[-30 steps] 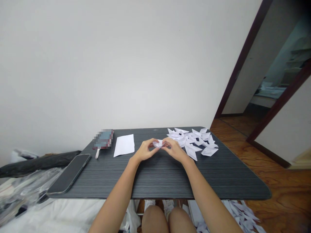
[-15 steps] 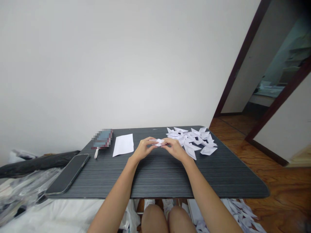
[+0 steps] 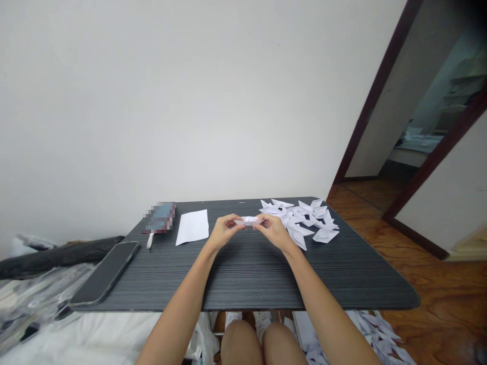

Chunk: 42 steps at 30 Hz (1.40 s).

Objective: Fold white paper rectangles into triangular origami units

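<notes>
A small white paper boat (image 3: pixel 249 221) is held level between my two hands above the dark table (image 3: pixel 251 274). My left hand (image 3: pixel 225 229) pinches its left end between thumb and fingers. At the opposite end, my right hand (image 3: pixel 273 230) grips it in the same way. The boat's middle peak shows between the fingertips, while both of its tips are partly covered. Just right of my right hand lies a pile of folded white paper boats (image 3: pixel 300 223). Left of my left hand rests a stack of plain white paper (image 3: pixel 193 226).
A phone (image 3: pixel 106 272) lies at the table's left edge. Behind it are a pixelated blue-and-red item (image 3: pixel 160 218) and a small white stick-like object (image 3: pixel 150 240). More folded paper (image 3: pixel 380 332) lies below the table's right front. A white wall (image 3: pixel 228 101) stands behind the table.
My fingers have shifted outward along the paper boat toward its ends. More of its hull shows now, and it looks straighter and wider.
</notes>
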{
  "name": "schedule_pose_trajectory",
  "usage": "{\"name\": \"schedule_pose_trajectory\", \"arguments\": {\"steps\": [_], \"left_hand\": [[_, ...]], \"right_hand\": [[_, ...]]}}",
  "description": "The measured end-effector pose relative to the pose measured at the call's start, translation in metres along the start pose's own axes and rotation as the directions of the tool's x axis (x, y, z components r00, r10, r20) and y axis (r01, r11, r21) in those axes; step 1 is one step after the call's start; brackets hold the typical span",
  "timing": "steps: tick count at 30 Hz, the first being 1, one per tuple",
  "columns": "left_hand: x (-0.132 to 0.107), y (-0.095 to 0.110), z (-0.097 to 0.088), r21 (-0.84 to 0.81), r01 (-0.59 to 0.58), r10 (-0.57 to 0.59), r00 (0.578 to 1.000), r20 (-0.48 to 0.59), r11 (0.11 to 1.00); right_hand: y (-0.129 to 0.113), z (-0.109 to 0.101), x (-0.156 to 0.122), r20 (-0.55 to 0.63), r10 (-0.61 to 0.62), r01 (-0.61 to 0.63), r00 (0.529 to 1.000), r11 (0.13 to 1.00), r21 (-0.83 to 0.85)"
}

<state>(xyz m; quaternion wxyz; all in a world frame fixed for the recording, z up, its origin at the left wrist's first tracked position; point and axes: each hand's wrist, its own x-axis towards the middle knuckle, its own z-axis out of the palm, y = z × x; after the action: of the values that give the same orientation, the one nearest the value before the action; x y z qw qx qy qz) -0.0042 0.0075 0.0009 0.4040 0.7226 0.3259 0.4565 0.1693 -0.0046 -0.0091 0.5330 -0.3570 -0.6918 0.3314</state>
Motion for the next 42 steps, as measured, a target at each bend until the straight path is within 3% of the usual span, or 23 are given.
{"name": "schedule_pose_trajectory", "arguments": {"steps": [5, 12, 19, 26, 29, 35, 42], "left_hand": [[0.000, -0.002, 0.001, 0.090, 0.054, -0.052, 0.998, -0.027, 0.994], [0.002, 0.004, 0.005, -0.140, 0.060, -0.069, 0.996, -0.057, 0.988], [0.003, 0.001, 0.002, -0.170, 0.183, -0.204, 0.973, -0.112, 0.968], [0.004, -0.008, 0.003, 0.003, 0.181, -0.179, 0.976, -0.124, 0.984], [0.005, -0.010, 0.006, -0.041, 0.189, -0.193, 0.974, -0.119, 0.981], [0.007, -0.015, 0.008, -0.290, 0.283, -0.306, 0.951, -0.036, 0.914], [0.003, -0.012, 0.005, -0.064, 0.204, -0.201, 0.978, 0.049, 0.977]], "right_hand": [[0.002, 0.002, 0.000, 0.036, 0.052, -0.052, 0.998, 0.999, -0.003], [0.001, 0.010, 0.001, -0.016, 0.107, -0.102, 0.994, 0.976, 0.194], [0.003, 0.012, 0.004, -0.044, 0.151, -0.129, 0.988, 0.938, 0.321], [0.009, 0.016, 0.004, -0.039, 0.364, -0.315, 0.931, 0.851, 0.420], [0.011, 0.016, 0.005, -0.006, 0.429, -0.382, 0.903, 0.812, 0.441], [0.010, 0.014, 0.005, 0.017, 0.395, -0.360, 0.919, 0.819, 0.448], [0.016, 0.014, 0.004, 0.064, 0.288, -0.294, 0.955, 0.906, 0.306]]}}
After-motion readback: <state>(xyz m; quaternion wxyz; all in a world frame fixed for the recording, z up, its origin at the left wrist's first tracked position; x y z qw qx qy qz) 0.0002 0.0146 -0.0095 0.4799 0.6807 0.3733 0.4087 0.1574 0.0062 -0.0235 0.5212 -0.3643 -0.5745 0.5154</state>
